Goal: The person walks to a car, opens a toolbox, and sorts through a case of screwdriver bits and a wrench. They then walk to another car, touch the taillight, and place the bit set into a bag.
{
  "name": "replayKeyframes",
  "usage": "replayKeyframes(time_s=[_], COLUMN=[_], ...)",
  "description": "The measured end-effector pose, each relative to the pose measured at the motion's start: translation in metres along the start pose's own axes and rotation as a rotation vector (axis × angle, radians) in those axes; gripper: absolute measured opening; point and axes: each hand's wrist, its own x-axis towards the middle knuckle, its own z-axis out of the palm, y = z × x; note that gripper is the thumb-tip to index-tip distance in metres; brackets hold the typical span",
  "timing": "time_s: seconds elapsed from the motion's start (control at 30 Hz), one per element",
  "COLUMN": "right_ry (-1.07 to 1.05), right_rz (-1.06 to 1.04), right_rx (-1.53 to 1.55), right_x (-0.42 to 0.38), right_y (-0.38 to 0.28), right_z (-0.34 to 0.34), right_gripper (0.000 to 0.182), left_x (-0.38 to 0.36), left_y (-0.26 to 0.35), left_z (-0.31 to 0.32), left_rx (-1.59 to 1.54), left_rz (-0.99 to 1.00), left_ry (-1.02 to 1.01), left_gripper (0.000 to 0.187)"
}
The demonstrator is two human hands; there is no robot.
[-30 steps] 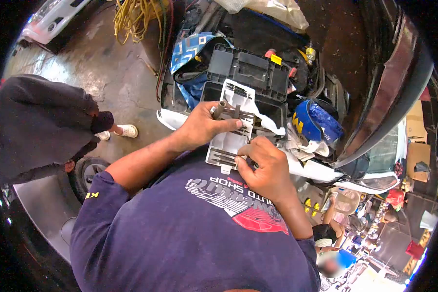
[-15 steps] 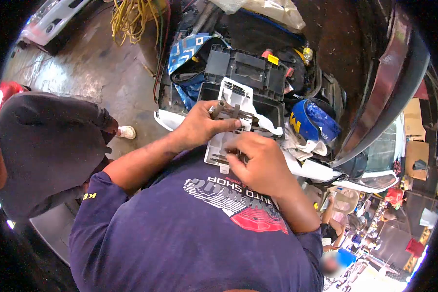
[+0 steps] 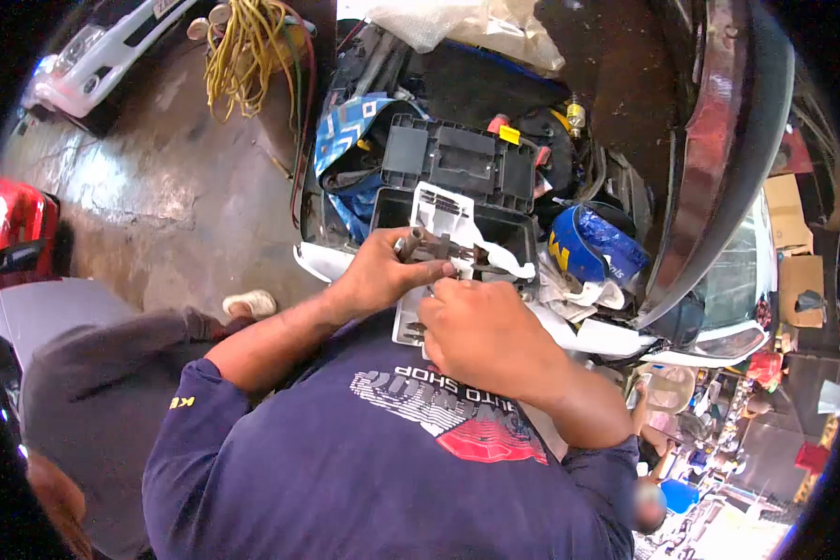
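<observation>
In front of my chest is an opened white plastic case (image 3: 450, 207) with dark, slim metal pieces in slots. My left hand (image 3: 382, 271) is closed around the case's left side, with its thumb across the inside. A short metal tube (image 3: 412, 245) sticks up between its fingers, beside dark metal pieces lying across the case. Over the lower half of the case, my right hand (image 3: 485, 327) has its fingers bent together; whatever is in them is hidden. Behind the case lies a black toolbox (image 3: 452, 154) with its lid open.
A blue round item with yellow lettering (image 3: 588, 245) sits right of the toolbox, near white cloths. A raised car panel (image 3: 714, 140) rises at the right. Another person (image 3: 103, 401) is close on my left. Yellow cable (image 3: 247, 56) hangs at the upper left.
My right hand has moved slightly left and closer to my left thumb, its fingers now more closed. The person on the left has shifted lower in view. My left hand keeps its grip.
</observation>
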Motion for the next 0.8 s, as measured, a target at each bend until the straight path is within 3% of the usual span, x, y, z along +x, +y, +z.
replayKeyframes(time_s=[0.3,0.47,0.6,0.7,0.8], right_ry=[-0.040,-0.151,-0.226,-0.243,-0.405], right_rz=[0.028,0.082,0.039,-0.001,0.122], right_rx=[-0.012,-0.081,0.048,0.035,-0.039], right_x=[-0.001,0.004,0.010,0.015,0.018], right_y=[0.008,0.018,0.033,0.033,0.028], right_z=[0.006,0.008,-0.002,-0.005,-0.004], right_gripper=[0.017,0.014,0.012,0.019,0.013], left_x=[-0.003,-0.002,-0.002,0.002,0.001], left_y=[0.004,0.005,0.007,0.000,0.004], left_z=[0.002,-0.001,0.000,-0.001,0.002], left_rx=[0.001,0.008,0.033,0.010,0.009], left_rz=[0.069,0.011,0.016,0.022,-0.011], left_ry=[0.003,0.007,0.030,-0.002,0.020], left_gripper=[0.024,0.024,0.024,0.025,0.025])
